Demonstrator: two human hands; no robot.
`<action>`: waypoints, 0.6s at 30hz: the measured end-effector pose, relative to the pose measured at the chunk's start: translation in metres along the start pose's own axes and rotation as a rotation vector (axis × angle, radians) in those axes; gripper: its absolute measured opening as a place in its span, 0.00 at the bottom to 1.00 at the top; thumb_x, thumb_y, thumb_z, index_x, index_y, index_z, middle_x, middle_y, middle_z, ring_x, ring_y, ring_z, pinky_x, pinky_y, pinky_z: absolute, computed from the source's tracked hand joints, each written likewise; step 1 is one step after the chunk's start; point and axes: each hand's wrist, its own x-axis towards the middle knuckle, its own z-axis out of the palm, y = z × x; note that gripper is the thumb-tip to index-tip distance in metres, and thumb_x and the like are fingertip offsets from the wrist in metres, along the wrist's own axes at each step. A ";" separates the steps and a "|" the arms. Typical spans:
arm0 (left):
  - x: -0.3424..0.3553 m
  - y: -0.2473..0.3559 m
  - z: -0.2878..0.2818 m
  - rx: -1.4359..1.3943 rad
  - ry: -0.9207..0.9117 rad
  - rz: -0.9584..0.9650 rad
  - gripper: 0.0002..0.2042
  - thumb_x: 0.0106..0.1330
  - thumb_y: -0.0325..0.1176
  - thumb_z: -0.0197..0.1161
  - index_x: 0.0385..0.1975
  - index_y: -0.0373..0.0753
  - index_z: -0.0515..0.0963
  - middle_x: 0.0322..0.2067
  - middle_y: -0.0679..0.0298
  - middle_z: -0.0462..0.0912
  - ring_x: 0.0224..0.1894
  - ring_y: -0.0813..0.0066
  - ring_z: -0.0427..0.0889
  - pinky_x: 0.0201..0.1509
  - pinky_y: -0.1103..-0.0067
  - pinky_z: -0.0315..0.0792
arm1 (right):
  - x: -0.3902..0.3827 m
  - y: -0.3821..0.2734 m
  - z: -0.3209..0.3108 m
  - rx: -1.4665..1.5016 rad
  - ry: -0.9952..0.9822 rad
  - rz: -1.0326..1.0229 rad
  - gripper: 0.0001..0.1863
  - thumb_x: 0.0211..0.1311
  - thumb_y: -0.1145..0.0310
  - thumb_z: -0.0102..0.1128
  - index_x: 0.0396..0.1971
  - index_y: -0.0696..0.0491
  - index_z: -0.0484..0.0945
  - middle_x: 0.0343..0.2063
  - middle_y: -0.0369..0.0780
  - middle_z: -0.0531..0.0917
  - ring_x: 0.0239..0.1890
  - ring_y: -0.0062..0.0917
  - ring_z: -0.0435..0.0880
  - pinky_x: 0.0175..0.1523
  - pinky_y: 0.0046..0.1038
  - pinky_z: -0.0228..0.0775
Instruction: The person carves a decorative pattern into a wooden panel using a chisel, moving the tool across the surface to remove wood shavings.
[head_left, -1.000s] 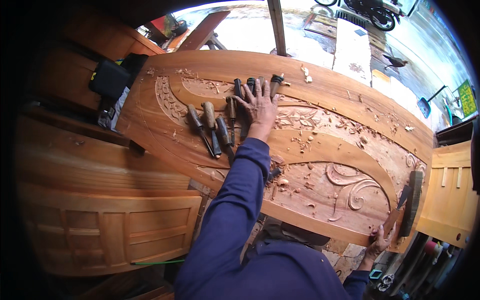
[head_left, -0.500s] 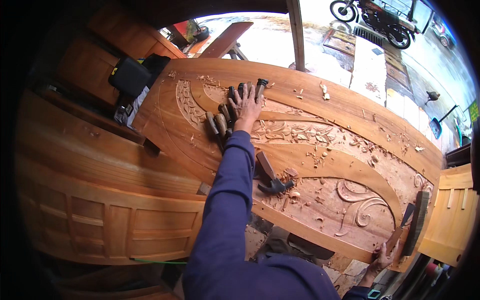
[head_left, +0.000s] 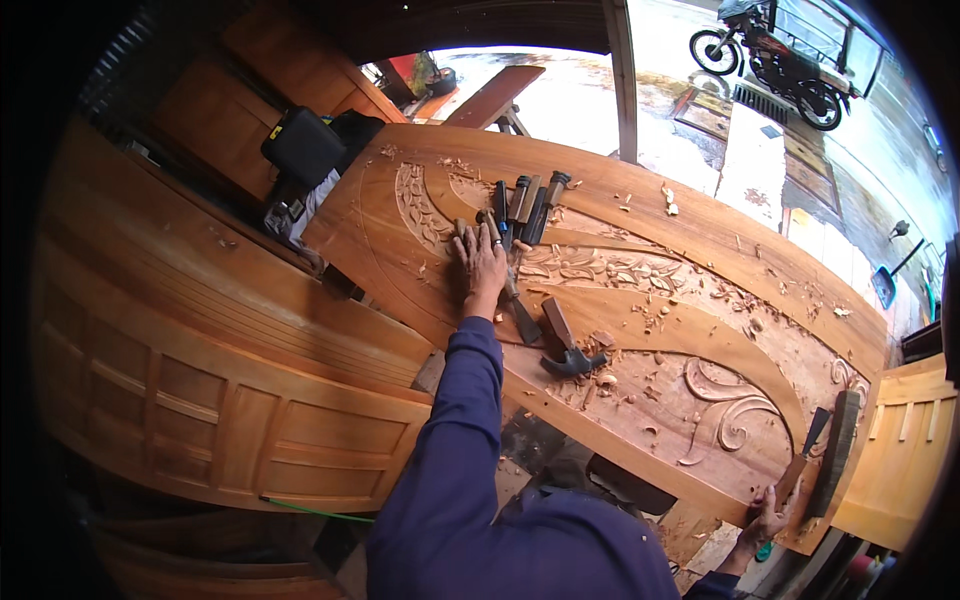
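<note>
A wide carved wooden panel (head_left: 760, 285), scattered with shavings, lies before me. My left hand (head_left: 480, 258) rests with fingers spread over some chisel handles on the panel's left half. Just above it, several dark and wooden-handled chisels (head_left: 540, 208) lie side by side; those under my fingers are partly hidden. A claw hammer (head_left: 569, 362) lies below and to the right of that hand. At the right end, my right hand (head_left: 770, 518) grips a wooden-handled flat blade tool (head_left: 798, 463) at the panel's edge, beside a long dark wooden block (head_left: 837, 450).
Panelled doors (head_left: 230, 430) lean at left, near a black case (head_left: 300, 150). A lighter door (head_left: 900, 445) stands at right. Outside are a motorcycle (head_left: 775, 70), a sloping board on a stand (head_left: 495, 95) and a long-handled dustpan (head_left: 883, 287).
My left hand has moved down and left off the upper chisels, baring their handles, onto those nearer me, which lie closer together. The view has shifted. My right hand stays at the edge.
</note>
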 end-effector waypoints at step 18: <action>0.063 -0.102 0.012 0.176 0.191 0.495 0.23 0.82 0.33 0.51 0.72 0.30 0.71 0.73 0.45 0.72 0.77 0.46 0.67 0.82 0.56 0.57 | -0.114 -0.069 0.137 0.779 0.292 0.191 0.12 0.77 0.63 0.63 0.51 0.54 0.77 0.37 0.37 0.81 0.30 0.21 0.81 0.34 0.27 0.79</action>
